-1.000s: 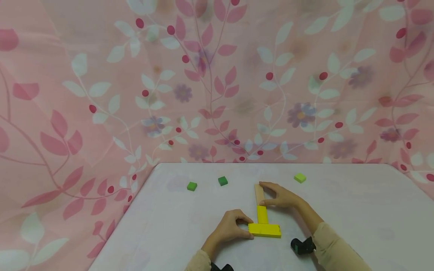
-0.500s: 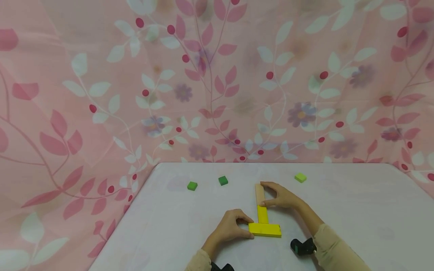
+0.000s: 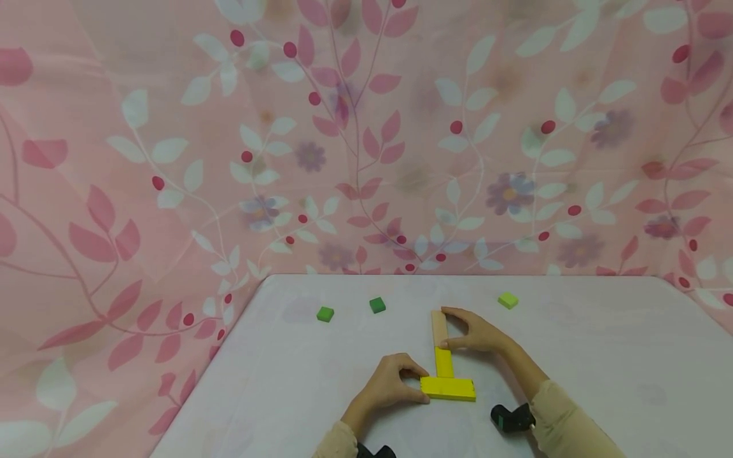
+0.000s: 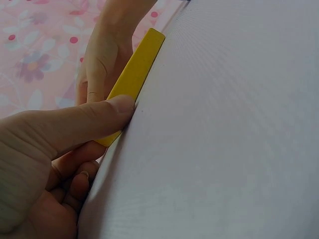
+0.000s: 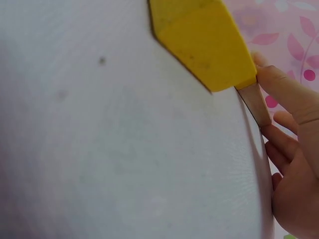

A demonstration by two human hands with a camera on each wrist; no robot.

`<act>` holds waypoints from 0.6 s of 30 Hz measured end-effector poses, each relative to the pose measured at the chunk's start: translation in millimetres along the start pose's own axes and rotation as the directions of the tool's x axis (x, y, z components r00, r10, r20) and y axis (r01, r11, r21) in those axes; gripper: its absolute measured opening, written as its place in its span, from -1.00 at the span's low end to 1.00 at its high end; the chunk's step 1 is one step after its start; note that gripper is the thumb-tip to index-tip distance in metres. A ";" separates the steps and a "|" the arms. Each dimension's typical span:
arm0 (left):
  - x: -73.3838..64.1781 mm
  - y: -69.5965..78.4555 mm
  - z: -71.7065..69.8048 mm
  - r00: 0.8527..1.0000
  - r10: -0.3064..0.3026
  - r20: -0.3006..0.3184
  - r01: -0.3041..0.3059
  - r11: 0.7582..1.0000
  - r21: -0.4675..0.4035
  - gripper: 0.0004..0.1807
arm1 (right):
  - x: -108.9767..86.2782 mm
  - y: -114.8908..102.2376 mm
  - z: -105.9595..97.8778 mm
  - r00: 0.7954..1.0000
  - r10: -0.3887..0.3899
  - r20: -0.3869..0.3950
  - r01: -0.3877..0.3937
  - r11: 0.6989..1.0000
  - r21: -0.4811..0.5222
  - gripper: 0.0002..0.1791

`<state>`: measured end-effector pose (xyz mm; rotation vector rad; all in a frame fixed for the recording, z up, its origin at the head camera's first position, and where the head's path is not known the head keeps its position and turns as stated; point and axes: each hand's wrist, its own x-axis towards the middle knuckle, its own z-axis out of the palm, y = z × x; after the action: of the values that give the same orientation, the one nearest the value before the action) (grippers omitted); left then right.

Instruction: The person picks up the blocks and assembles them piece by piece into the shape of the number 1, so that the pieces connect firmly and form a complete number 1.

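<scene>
One crosswise yellow block [image 3: 448,388] is lying on the white table [image 3: 286,381], the left hand [image 3: 393,383] pinching one end. Beyond a lengthwise yellow block [image 3: 443,362], the right hand [image 3: 478,332] is gripping a pale wooden block [image 3: 438,329].

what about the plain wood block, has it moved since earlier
No: in the head view, the plain wood block shows no shift, either way, against the dark green block.

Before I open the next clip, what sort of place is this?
Probably a staged indoor recording spot: a floral backdrop rises behind a pale table, and yellow blocks lie on it. What lies beyond the backdrop doesn't show.
</scene>
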<state>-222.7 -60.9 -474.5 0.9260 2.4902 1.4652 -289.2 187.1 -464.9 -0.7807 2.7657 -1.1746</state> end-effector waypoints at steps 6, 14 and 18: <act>0.3 0.2 0.5 1.000 -0.001 0.004 0.001 1.000 -0.002 -0.64 | -1.0 1.2 -1.6 0.999 0.035 0.004 -0.035 0.999 0.031 -0.14; 0.1 1.8 -0.1 1.000 -0.014 0.002 0.014 1.000 -0.015 -0.63 | -4.7 -0.6 -0.4 0.998 0.069 0.004 -0.070 0.997 0.044 -0.12; -0.9 2.5 -0.8 1.000 -0.012 0.000 0.012 1.000 -0.012 -0.63 | -6.6 -5.6 0.2 0.996 0.081 0.043 -0.082 0.996 0.029 0.00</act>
<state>-221.2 -61.2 -472.2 0.9077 2.4797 1.4756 -280.9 186.7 -462.3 -0.6745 2.7116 -1.1692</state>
